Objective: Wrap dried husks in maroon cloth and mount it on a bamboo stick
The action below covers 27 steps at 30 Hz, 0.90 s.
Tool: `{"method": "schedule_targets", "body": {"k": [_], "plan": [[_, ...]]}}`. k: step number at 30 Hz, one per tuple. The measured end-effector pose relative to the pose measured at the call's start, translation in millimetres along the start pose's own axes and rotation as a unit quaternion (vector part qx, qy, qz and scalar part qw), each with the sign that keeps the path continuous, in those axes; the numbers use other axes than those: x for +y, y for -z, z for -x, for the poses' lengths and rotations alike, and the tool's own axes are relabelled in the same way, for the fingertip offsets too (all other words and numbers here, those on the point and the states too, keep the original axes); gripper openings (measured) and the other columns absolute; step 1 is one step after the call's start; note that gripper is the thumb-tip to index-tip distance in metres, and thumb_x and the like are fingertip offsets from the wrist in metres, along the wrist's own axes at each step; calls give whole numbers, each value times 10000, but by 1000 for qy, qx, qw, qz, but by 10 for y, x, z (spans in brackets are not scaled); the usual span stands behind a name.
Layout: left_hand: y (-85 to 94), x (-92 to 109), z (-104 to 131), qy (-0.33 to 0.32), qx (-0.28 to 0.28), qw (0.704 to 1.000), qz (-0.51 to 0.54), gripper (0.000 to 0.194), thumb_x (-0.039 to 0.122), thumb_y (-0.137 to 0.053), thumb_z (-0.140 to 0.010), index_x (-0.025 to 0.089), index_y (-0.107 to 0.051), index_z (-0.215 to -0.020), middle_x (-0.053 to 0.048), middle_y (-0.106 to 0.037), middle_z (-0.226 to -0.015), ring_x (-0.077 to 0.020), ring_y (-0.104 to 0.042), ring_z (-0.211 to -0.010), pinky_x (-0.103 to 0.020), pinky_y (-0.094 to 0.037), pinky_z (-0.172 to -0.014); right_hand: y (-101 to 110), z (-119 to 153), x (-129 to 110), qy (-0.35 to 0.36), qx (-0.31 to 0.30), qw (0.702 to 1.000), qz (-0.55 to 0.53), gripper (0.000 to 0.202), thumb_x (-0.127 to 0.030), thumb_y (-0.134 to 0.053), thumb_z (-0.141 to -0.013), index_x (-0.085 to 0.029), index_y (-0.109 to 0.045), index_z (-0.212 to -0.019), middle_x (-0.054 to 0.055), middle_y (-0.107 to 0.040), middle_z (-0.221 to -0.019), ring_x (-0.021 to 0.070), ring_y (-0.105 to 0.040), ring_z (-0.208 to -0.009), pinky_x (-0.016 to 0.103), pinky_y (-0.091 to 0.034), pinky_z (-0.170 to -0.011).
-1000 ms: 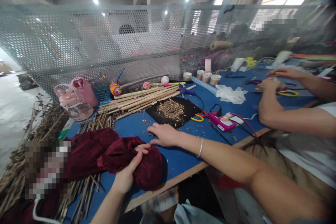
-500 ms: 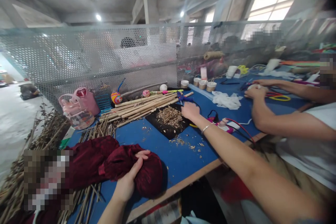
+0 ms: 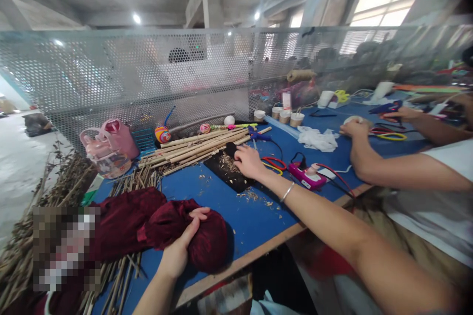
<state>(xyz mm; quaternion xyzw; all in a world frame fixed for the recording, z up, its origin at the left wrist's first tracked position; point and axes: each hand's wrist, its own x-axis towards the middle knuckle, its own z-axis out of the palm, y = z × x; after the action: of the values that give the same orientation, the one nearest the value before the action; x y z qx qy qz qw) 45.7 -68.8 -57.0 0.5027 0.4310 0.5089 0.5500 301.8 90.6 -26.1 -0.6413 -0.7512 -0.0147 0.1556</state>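
Right hand [image 3: 249,162]: gripping thin black cloth [image 3: 239,184], edge now lifted leftward, part-covering pale-brown dry chips [image 3: 226,162]. Left hand [image 3: 181,251]: unmoved, gripping round burgundy velvet bundle [image 3: 209,251], near.

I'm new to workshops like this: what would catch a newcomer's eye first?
Probably the dark red bundle at the near left of the blue table, with the person's left hand on it. Next, mid-table, the black cloth under a heap of brownish chips, its edge at the right hand. Behind, by the pale sticks, sits a brightly striped ball.
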Motion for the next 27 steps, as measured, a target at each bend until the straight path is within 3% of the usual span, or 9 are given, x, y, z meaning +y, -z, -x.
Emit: {"method": "schedule_targets", "body": {"k": [3,6,9,11,17,21,23,25,27], "plan": [[52,-45,-18,2,-26,1000,-17,318,513,-581,-842,212,-682,-849,-55,-652,-1179,-254,-522,-1197,-427,-249,-1148,-173,234,-254,117,-14,993,-10,87,-270,-635,-815,-184,-647,-821,83,-391,-1497,369,-216,-1420,622,-168,-1097],[80,-57,-27,9,-37,999,-27,330,523,-561,-853,213,-673,-867,-55,-642,-1203,-250,-513,-1217,-416,-260,-1148,-380,358,-349,87,-61,994,-39,330,-376,-675,-779,-181,-638,-1043,121,-227,-1572,462,-122,-1422,730,-152,-1043],[86,-44,-23,15,-34,999,-30,343,537,-555,-853,214,-669,-868,-55,-644,-1203,-250,-518,-1213,-418,-267,-1147,-533,306,-290,56,-73,994,-56,575,-315,-557,-855,-194,-419,-1401,112,-163,-1591,450,-88,-1431,735,-175,-1044],[86,-46,-18,15,-35,999,-29,340,536,-559,-851,215,-670,-866,-52,-643,-1207,-248,-511,-1226,-410,-272,-1146,-579,179,-172,93,-87,991,-51,548,-186,-437,-888,-200,-391,-1435,85,-203,-1584,411,-86,-1444,718,-170,-1064],[91,-135,-42,0,-23,999,-32,328,515,-535,-874,220,-677,-887,-43,-631,-1242,-229,-497,-1254,-383,-260,-1157,-458,-271,195,171,-156,970,-71,481,-82,-358,-892,-204,-542,-1319,50,-301,-1553,328,-140,-1457,634,-169,-1122],[55,-92,-229,-31,35,997,-62,328,514,-514,-878,233,-680,-916,-30,-608,-1269,-218,-476,-1272,-379,-221,-1172,-212,-173,-103,139,-112,973,-143,631,-320,-629,-816,-215,-439,-1408,100,-210,-1579,393,-74,-1453,688,-37,-1101],[20,-32,-371,-61,74,991,-98,329,498,-500,-884,236,-693,-937,-30,-585,-1283,-211,-463,-1274,-365,-222,-1169,-106,3,-395,143,-107,937,-300,821,-462,-662,-776,-201,-315,-1473,134,-201,-1578,355,-156,-1449,610,-129,-1135],[-23,9,-500,-98,110,982,-121,329,484,-501,-880,235,-709,-933,-33,-587,-1250,-207,-472,-1251,-351,-237,-1160,-42,185,-659,137,-224,837,-480,852,-508,-614,-794,-185,-246,-1491,163,-315,-1528,286,-368,-1374,495,-313,-1104],[-70,1,-586,-121,116,979,-118,319,471,-513,-870,232,-719,-915,-33,-617,-1177,-200,-503,-1209,-339,-256,-1151,-13,316,-822,123,-332,729,-585,803,-499,-629,-769,-180,-334,-1444,152,-441,-1448,244,-503,-1267,411,-412,-1039]]}}
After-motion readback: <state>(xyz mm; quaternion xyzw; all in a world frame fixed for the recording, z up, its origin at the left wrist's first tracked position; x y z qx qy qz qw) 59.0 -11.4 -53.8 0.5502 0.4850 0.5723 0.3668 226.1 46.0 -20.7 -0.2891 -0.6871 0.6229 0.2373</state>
